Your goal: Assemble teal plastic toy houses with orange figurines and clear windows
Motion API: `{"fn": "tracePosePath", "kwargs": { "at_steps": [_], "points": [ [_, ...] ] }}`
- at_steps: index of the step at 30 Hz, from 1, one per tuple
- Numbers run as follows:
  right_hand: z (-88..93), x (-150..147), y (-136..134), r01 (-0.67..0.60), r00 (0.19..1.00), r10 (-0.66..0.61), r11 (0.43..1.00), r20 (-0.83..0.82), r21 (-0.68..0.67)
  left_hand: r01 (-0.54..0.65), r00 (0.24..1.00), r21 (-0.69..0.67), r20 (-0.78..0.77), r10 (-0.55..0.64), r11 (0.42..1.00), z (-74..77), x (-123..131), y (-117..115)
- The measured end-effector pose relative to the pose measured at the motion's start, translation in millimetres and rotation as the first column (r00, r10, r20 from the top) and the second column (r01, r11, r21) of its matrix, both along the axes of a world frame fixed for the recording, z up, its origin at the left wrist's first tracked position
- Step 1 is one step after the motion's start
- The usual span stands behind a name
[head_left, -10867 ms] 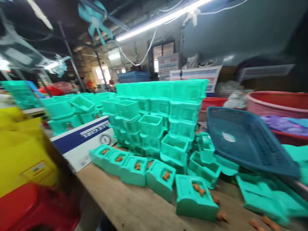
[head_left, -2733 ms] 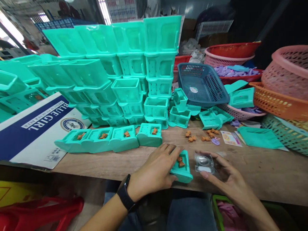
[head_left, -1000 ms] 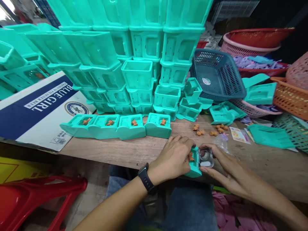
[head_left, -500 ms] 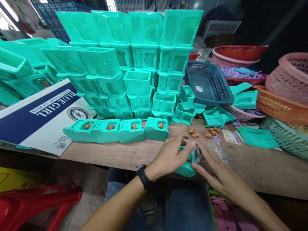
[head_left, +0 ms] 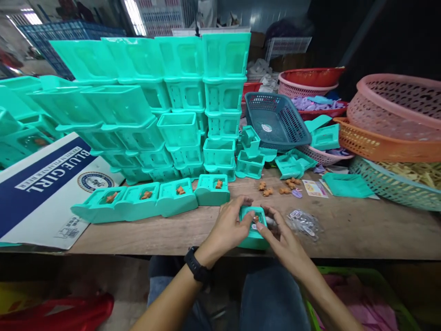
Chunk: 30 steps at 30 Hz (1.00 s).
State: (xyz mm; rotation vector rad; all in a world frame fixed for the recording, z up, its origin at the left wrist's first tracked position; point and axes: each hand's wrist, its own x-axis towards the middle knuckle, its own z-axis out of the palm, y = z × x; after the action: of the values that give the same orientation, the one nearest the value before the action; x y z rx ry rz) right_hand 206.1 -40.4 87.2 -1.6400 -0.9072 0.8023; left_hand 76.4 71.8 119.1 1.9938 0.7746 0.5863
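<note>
At the table's front edge stands a small teal plastic box point(head_left: 254, 242) with an open window, held between both hands. My left hand point(head_left: 231, 221) is closed on its left side, the thumb reaching into the window. My right hand point(head_left: 281, 235) grips the right side, its thumb at the window's rim. Inside the window a small brown bear figure point(head_left: 256, 219) shows in part, near the thumb tips. A greyish clear bit shows by my right fingers, too blurred to name. Right of that hand lies a pile of small clear plastic packets point(head_left: 306, 224).
Several matching boxes with bear figures stand in a row point(head_left: 179, 202) at left. Behind rise stacked teal boxes point(head_left: 184, 94). Loose brown bears point(head_left: 266, 191), a printed card point(head_left: 314, 188) and baskets point(head_left: 389, 131) are at right. A beer carton point(head_left: 65, 193) leans at far left.
The view has turned right. My hands have parted over the teal box, which now stands more upright, its window and bear showing. My right hand has drawn clear of the plastic packets.
</note>
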Motion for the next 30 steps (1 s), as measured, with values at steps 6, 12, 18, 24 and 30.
{"fn": "tracePosePath", "kwargs": {
  "at_steps": [6, 12, 18, 24, 30],
  "points": [
    [8.0, 2.1, 7.7, -0.016, 0.996, 0.016, 1.0, -0.083, -0.007, -0.023, 0.999, 0.001, -0.041, 0.023, 1.0, -2.2, 4.5, 1.8],
    [0.8, -5.4, 5.4, 0.003, 0.999, -0.005, 0.999, 0.034, 0.038, -0.072, 0.997, 0.056, 0.018, 0.071, 0.996, -8.8, 4.8, 4.6],
    [-6.5, 36.7, -30.8, 0.215, 0.715, -0.304, 0.953, 0.63, 0.215, -0.143, 0.975, 0.22, 0.196, 0.1, 0.965, -13.2, -14.5, -9.2],
    [-35.1, 109.7, -52.3, 0.192, 0.501, -0.2, 0.974, 0.842, 0.117, -0.023, 0.993, 0.336, 0.119, -0.018, 0.942, -20.9, -8.0, -23.7],
    [-59.0, 152.2, -39.5, 0.232, 0.32, -0.156, 0.969, 0.935, 0.082, 0.082, 0.989, 0.432, 0.072, -0.125, 0.898, -9.1, 38.3, -13.0]
  ]
}}
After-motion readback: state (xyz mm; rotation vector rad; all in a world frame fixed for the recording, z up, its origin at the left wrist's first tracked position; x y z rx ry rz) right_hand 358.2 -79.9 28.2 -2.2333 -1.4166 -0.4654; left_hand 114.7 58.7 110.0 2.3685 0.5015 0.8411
